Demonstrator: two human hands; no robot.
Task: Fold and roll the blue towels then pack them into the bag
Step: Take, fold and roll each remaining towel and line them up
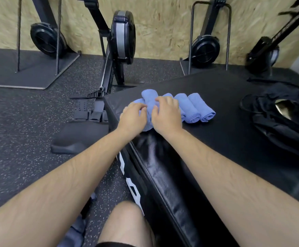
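Our knee (125,220) lowest; left hand (132,116) and right hand (166,114) curl round a towel (149,99) on the black pad (216,143); rubber floor (20,125), rower (121,41) behind.

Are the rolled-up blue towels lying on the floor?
No, the rolled blue towels lie side by side on top of the black padded platform, not on the speckled floor.

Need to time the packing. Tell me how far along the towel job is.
Done: at least two rolls lie side by side on the mat. In hand: left hand and right hand grip another towel, mid-roll. Left: packing; the bag sits open, no towel visible inside.
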